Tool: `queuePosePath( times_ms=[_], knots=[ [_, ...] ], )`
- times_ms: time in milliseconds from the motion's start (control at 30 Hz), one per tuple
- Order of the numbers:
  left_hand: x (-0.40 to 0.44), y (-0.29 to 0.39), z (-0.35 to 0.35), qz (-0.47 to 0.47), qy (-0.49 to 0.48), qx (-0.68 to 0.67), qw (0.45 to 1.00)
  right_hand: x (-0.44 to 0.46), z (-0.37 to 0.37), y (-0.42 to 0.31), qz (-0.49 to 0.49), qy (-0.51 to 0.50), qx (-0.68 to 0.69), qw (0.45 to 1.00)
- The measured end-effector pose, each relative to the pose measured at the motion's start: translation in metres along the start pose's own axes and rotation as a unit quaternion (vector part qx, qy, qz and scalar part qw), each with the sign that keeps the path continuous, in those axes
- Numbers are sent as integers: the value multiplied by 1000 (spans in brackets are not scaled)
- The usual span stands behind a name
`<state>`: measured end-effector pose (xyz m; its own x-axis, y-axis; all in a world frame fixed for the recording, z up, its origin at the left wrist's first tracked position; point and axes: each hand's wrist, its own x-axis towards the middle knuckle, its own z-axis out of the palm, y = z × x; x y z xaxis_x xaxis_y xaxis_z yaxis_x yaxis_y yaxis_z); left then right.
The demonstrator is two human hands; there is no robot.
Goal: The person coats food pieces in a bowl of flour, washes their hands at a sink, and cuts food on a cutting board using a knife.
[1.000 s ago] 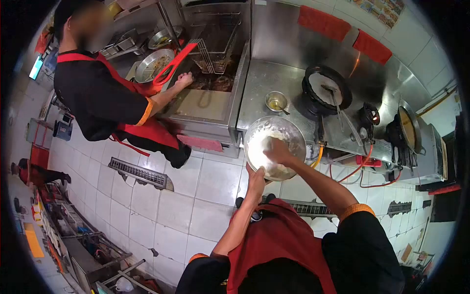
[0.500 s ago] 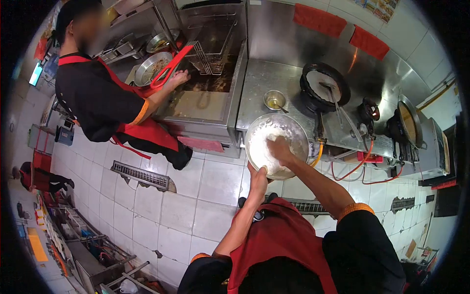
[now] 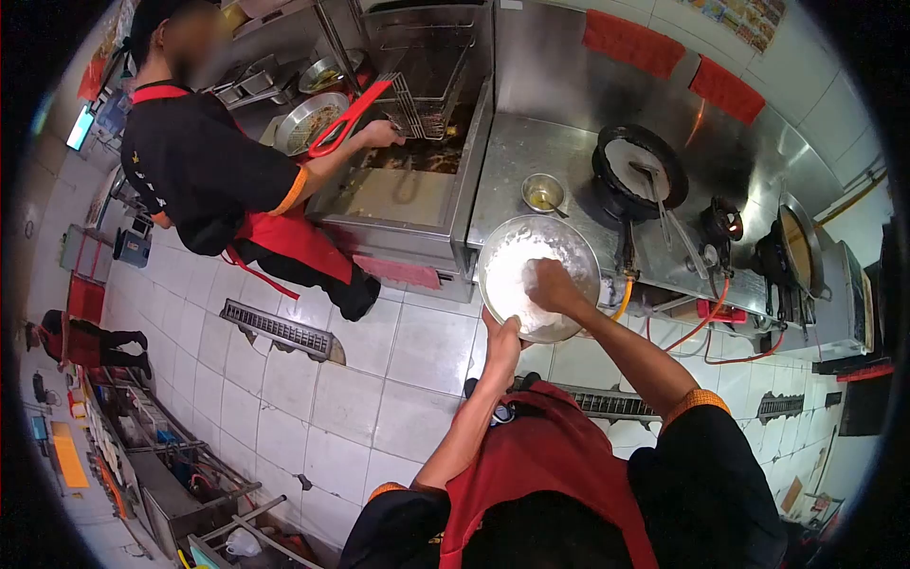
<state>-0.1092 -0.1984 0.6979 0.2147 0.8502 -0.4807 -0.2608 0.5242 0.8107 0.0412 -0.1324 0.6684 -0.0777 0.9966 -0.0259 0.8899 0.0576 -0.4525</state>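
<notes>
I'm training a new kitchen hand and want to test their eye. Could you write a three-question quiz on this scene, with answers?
1. Which of the wearer's hands is inside the large metal bowl?
2. True or false: the small bowl stands on the steel counter.
3. What colour are the two cloths on the wall: A blue, B red or C green?

Key:
1. The right hand; the left hand holds the near rim.
2. True.
3. B.
</notes>
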Motion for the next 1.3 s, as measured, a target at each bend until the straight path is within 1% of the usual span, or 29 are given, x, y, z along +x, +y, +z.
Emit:
queuePosePath(
  times_ms=[67, 100, 167, 267, 367, 467, 500, 533, 567, 667, 767, 867, 900, 933, 967, 1000, 1033, 1067, 1100, 1133, 1167, 1267, 1300],
  knots=[
    [-2, 3, 0, -1, 3, -2, 1000, 4, -11, 0, 35, -39, 84, 995],
    [-1, 3, -2, -5, -2, -10, 1000, 7, -8, 4, 70, -52, 159, 983],
    [3, 0, -6, -12, -16, -27, 999, 12, 0, 17, 140, -77, 306, 938],
    [3, -1, -7, -2, -23, -15, 1000, 11, -17, 1, 134, -67, 232, 961],
    [4, -4, -10, -5, -23, -11, 1000, -2, -39, -17, 195, -76, 390, 897],
    [4, -6, -12, -7, -25, -10, 1000, 4, -20, 15, 185, -127, 494, 840],
    [4, -6, -12, -6, -26, -11, 1000, 6, -6, 27, 130, -61, 396, 907],
    [4, -6, -12, -6, -26, -11, 1000, 7, 7, 35, 73, 6, 290, 954],
    [4, -5, -12, -5, -26, -11, 1000, 8, 17, 45, 14, 74, 178, 981],
    [4, -4, -10, -18, -22, -11, 1000, 1, -10, 19, 74, 104, 188, 974],
    [2, -1, -6, -14, -26, 0, 1000, 6, -23, 5, 2, 84, 293, 953],
    [2, -7, -4, -9, -37, -27, 999, 10, -27, 1, 4, 85, 212, 974],
    [2, -9, -2, -2, -20, -31, 999, 5, -28, 1, 12, 68, 102, 992],
    [2, -11, 0, 6, -2, -34, 999, -4, -29, -1, 21, 49, -8, 999],
    [2, -13, 1, 14, 16, -38, 999, -12, -32, -3, 28, 29, -119, 992],
    [4, -15, 1, 18, 20, -42, 999, -19, -48, -22, 59, -104, -104, 987],
    [7, -19, 0, 21, 24, -44, 999, -20, -33, -21, 65, -191, -98, 975],
    [8, -22, 0, 24, 26, -45, 998, -25, -20, -23, 30, -247, -99, 964],
    [8, -20, 1, 17, 17, -42, 999, -23, 12, -12, -40, -221, -71, 972],
    [7, -18, 1, 10, 9, -40, 999, -23, 22, -13, -11, -159, 8, 987],
    [6, -17, 1, 3, 2, -38, 999, -22, 26, -15, 18, -97, 89, 991],
    [8, -23, 1, -9, 26, -61, 998, -9, 16, -6, 102, -28, 223, 969],
    [9, -26, 0, -4, 26, -55, 998, -11, 12, -9, 57, 25, 154, 986]
  ],
)
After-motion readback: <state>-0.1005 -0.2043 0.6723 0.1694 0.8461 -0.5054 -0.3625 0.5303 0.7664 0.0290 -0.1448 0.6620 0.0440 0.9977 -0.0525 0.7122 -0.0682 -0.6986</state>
